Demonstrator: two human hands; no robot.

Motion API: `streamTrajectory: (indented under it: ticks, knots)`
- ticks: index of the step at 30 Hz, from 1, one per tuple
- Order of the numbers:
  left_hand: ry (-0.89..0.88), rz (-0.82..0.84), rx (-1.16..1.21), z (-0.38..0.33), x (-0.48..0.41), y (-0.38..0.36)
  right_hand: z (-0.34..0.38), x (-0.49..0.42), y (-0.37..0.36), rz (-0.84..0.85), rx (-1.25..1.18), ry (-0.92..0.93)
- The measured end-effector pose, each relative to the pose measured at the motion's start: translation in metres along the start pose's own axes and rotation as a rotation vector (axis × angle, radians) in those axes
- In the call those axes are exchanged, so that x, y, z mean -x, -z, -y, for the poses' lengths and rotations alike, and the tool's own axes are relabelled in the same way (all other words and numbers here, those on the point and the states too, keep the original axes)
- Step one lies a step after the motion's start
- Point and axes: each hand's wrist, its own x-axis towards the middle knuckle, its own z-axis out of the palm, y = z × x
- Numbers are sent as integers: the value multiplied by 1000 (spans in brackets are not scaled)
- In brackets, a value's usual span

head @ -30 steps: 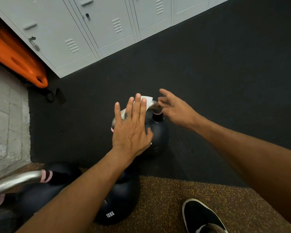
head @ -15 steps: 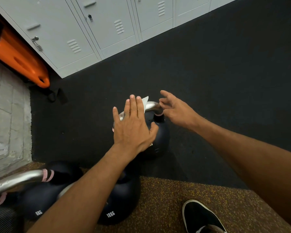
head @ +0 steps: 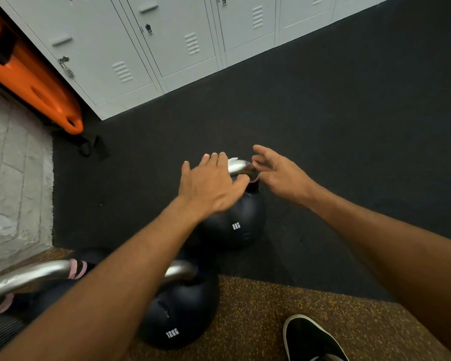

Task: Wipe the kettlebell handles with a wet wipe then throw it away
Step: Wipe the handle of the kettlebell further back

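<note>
A black kettlebell [head: 235,225] with a steel handle [head: 241,168] stands on the dark floor mat. My left hand [head: 208,186] lies flat over the handle, pressing a white wet wipe [head: 232,160] onto it; only a corner of the wipe shows past my fingertips. My right hand [head: 279,170] hovers at the handle's right end with fingers spread, fingertips close to the steel. A 12 kg kettlebell [head: 177,311] sits nearer me, partly hidden by my left forearm. A third kettlebell handle [head: 29,277] with pink bands juts in at the lower left.
Grey lockers [head: 167,43] line the far wall. An orange board [head: 34,87] leans at the left beside a stone-tiled strip [head: 13,178]. A speckled brown mat [head: 271,319] lies near me, with my black shoe [head: 310,340] on it.
My left hand has slid right along the handle, covering more of the wipe. My right hand stays near the handle's right end.
</note>
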Motion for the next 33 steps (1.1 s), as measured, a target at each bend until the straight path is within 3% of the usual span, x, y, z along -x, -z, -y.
streamTrajectory:
  ticks: [3, 6, 9, 13, 16, 19, 22, 24, 26, 30, 33]
  knots:
    - [-72, 200, -21, 5, -24, 30, 0, 2, 1, 5, 19, -6]
    - [-34, 319, 194, 16, -37, 44, -1, 2, 1, 8, 17, -7]
    - [-26, 341, 317, 18, -26, 51, -2, 1, 1, 18, 1, 0]
    - [-128, 212, -28, 10, 0, 37, -2, 1, 2, 13, 5, -2]
    - [-90, 197, -39, 13, 4, 31, 1, 1, 1, 22, 13, 1]
    - [-23, 180, 186, 16, 8, 27, 12, 6, 4, 11, 95, 59]
    - [-7, 125, 520, 23, 19, 20, 30, 9, -2, -137, 503, 324]
    - [0, 61, 762, 27, 23, 19, 42, 8, -14, -83, 680, 503]
    - [48, -10, 849, 35, 24, 21, 48, 11, -28, 19, 858, 566]
    - [148, -31, 419, 56, 37, 19, 43, 15, -40, 37, 1032, 613]
    - [104, 70, 310, 58, 54, 8, 34, 17, -42, 90, 1121, 617]
